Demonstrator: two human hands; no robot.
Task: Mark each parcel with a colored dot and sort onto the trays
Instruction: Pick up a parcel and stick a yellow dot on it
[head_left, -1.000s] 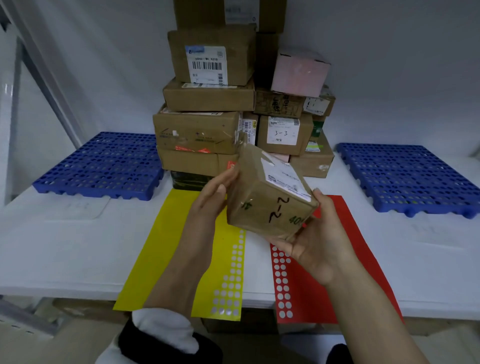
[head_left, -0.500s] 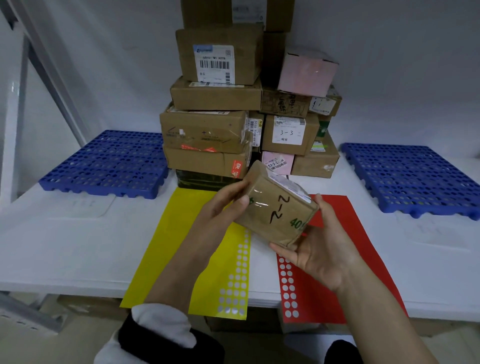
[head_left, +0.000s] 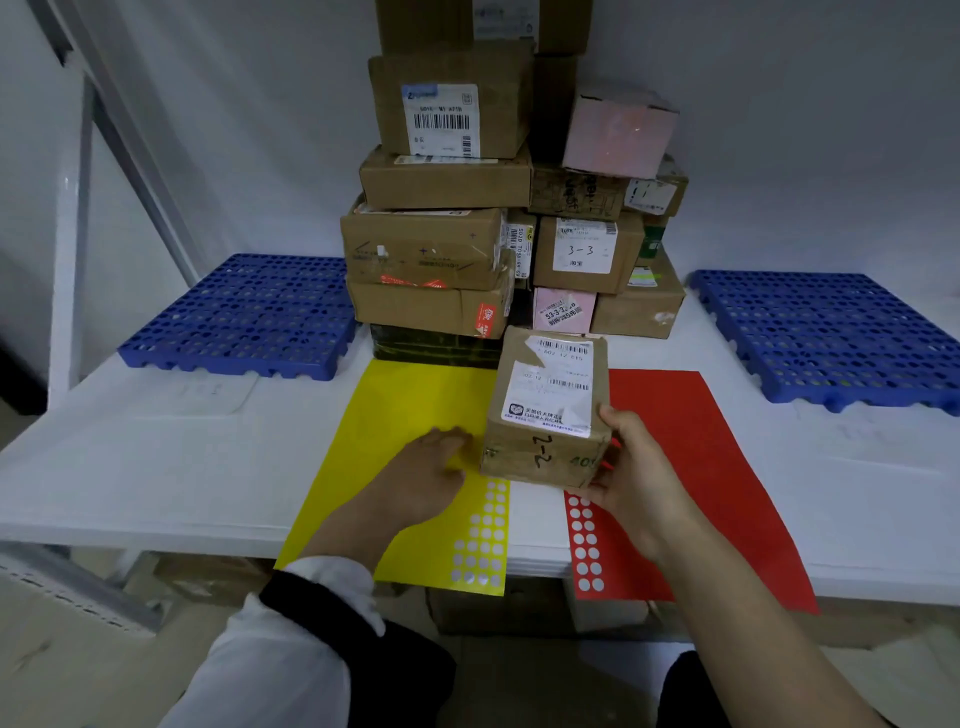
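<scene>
Fingers (head_left: 614, 419) of R hand (head_left: 641, 483) clamped on brown parcel (head_left: 548, 410), upright btw yellow sheet (head_left: 395, 405) & red sheet (head_left: 691, 447). L hand (head_left: 421, 467) flat on yellow sheet, fingers relaxed, beside parcel. White bench (head_left: 156, 457); blue left tray (head_left: 244, 317), right tray (head_left: 831, 338); box stack (head_left: 431, 249) behind.

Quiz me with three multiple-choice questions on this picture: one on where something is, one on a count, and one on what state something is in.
1. Where is the left hand? A) on the red sheet B) on the yellow sheet C) on the stack of boxes
2. How many blue trays are there? A) one B) two C) four
3. The parcel marked 2-2 is: A) lying on a tray B) atop the stack C) gripped by the right hand
Answers: 1 B, its fingers lie on yellow; 2 B, one at each side; 3 C, that hand's fingers wrap its corner.
</scene>
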